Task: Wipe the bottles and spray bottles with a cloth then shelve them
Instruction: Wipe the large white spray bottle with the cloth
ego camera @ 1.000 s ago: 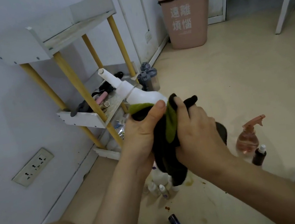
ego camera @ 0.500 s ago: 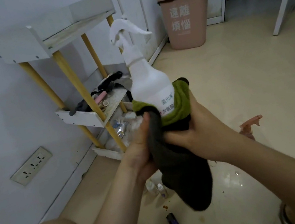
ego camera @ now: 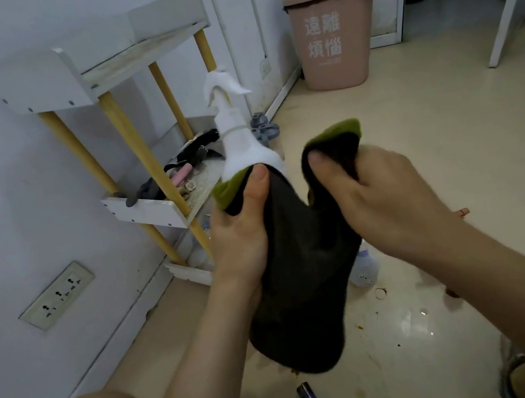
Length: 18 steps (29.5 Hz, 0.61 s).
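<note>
On the head view I see the left hand [ego camera: 239, 234] curled round the white plastic spray bottle [ego camera: 242, 146] through the dark cloth with a green underside [ego camera: 299, 279], thumb on top. The right hand [ego camera: 382, 199] pinches a raised cloth corner. The bottle is held mid-air, nozzle up, beside the white wooden-legged shelf rack [ego camera: 148, 212].

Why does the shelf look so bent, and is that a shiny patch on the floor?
Head view: the wide-angle lens tilts and bows the shelf near the frame's edge; a pale glare sits on the floor right of the cloth; the spray bottle looks blurred at its trigger; light is dim and even, shadows faint.
</note>
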Each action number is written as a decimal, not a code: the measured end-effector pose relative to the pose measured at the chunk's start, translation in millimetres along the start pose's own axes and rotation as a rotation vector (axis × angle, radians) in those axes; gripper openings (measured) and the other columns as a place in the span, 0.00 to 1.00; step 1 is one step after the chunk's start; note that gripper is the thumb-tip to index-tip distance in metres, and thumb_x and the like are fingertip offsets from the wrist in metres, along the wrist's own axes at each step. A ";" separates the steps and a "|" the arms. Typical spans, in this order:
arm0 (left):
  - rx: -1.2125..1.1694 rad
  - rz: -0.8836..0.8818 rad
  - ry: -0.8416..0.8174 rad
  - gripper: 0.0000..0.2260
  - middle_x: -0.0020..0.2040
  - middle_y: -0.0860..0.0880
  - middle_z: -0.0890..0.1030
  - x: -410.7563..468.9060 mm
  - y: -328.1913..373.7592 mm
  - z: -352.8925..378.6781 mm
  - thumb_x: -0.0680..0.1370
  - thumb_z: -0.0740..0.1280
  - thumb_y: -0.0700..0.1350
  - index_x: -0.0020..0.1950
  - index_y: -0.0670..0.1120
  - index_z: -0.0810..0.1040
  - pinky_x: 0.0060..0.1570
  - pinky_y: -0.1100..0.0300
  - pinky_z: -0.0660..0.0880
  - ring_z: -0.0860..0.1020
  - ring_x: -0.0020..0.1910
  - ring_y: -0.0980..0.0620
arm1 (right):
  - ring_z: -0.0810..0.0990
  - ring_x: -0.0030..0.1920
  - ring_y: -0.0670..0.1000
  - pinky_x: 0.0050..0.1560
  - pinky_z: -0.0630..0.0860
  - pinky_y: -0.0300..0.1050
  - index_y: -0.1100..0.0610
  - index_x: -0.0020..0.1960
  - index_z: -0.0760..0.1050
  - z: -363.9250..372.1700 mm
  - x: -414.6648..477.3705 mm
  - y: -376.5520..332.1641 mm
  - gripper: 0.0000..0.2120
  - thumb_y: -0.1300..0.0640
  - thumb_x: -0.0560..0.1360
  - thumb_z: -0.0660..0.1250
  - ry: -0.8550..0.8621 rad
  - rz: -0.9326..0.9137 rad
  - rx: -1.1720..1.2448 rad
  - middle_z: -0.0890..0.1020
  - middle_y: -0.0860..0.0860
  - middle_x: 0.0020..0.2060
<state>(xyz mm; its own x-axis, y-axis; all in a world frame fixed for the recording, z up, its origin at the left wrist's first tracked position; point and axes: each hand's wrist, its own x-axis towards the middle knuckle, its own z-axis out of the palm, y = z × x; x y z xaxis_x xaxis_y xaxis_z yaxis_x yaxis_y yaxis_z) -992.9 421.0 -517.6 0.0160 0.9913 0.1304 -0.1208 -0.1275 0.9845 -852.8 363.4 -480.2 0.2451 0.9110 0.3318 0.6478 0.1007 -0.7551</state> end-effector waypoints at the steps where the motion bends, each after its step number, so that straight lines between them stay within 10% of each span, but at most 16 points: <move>1: 0.074 0.038 -0.026 0.14 0.46 0.60 0.85 -3.3 0.7 2.8 0.66 0.72 0.68 0.45 0.62 0.82 0.53 0.55 0.78 0.82 0.49 0.59 | 0.78 0.42 0.54 0.40 0.73 0.48 0.55 0.39 0.75 4.3 1.6 -0.8 0.24 0.37 0.78 0.55 -0.033 0.087 0.136 0.80 0.53 0.38; 5: 0.291 0.254 0.023 0.15 0.36 0.59 0.82 -18.2 -5.3 13.1 0.78 0.59 0.64 0.39 0.57 0.77 0.40 0.68 0.74 0.79 0.40 0.67 | 0.81 0.56 0.49 0.61 0.76 0.51 0.47 0.59 0.74 28.3 2.2 4.5 0.17 0.37 0.78 0.58 -0.135 0.334 0.705 0.81 0.48 0.55; 9: 0.389 0.324 0.003 0.16 0.41 0.62 0.79 -23.9 -9.8 20.5 0.79 0.58 0.61 0.55 0.54 0.80 0.43 0.76 0.71 0.76 0.46 0.73 | 0.85 0.50 0.53 0.51 0.81 0.52 0.54 0.60 0.77 36.1 6.4 19.9 0.23 0.37 0.78 0.59 -0.098 0.576 1.055 0.85 0.54 0.51; 12: 0.248 0.127 -0.137 0.24 0.54 0.61 0.80 -8.5 -7.0 16.1 0.74 0.67 0.60 0.68 0.54 0.73 0.53 0.73 0.74 0.77 0.54 0.69 | 0.83 0.55 0.52 0.60 0.78 0.55 0.49 0.59 0.78 53.6 -3.1 21.4 0.18 0.40 0.80 0.57 -0.112 0.493 0.922 0.84 0.52 0.55; 18: 0.180 -0.038 -0.065 0.08 0.42 0.49 0.86 5.2 -2.6 5.1 0.75 0.72 0.49 0.48 0.45 0.84 0.44 0.60 0.80 0.84 0.45 0.51 | 0.69 0.70 0.45 0.72 0.65 0.51 0.35 0.73 0.59 60.7 -22.0 19.4 0.19 0.41 0.82 0.52 -0.392 0.253 0.698 0.71 0.42 0.68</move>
<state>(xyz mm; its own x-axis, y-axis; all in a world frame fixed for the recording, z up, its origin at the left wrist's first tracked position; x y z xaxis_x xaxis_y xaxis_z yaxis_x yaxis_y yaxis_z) -987.5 426.3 -518.8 0.0816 0.9922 0.0941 0.0603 -0.0991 0.9932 -889.4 369.6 -536.4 -0.0294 0.9994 -0.0177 -0.0194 -0.0183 -0.9996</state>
